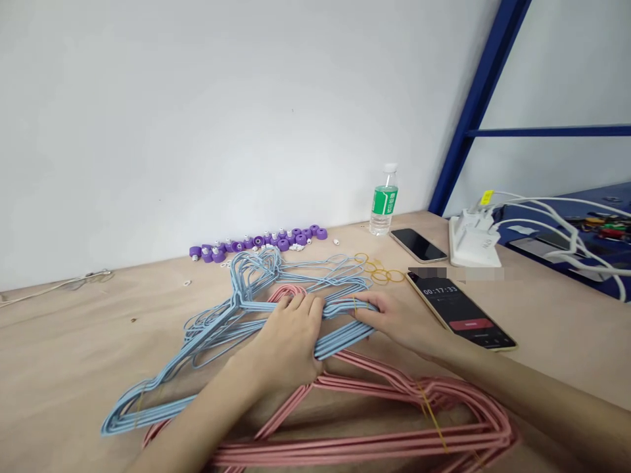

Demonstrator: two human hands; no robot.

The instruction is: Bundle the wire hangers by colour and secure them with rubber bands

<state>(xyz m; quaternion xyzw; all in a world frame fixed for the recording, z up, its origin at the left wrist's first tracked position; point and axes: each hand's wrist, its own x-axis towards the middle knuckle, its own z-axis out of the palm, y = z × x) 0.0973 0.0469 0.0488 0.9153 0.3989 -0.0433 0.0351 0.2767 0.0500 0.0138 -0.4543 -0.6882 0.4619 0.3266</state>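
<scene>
A bundle of blue wire hangers (170,368) lies tilted across the table, its hooks pointing away from me. My left hand (296,335) is closed around the bundle's wires near the middle. At the bundle's right end, my right hand (389,315) grips the bent corner, beside a thin yellow rubber band (354,303) there. Below, nearer to me, rests a bundle of pink wire hangers (394,440) with another rubber band (434,417) around one end. More blue hangers (315,269) lie behind the held bundle, partly covered.
Loose rubber bands (387,276) lie right of the hooks. Several purple caps (249,242) line the wall. A water bottle (384,203), a dark phone (418,245), a phone showing a timer (461,309) and a white power strip (473,240) with cables stand or lie at the right.
</scene>
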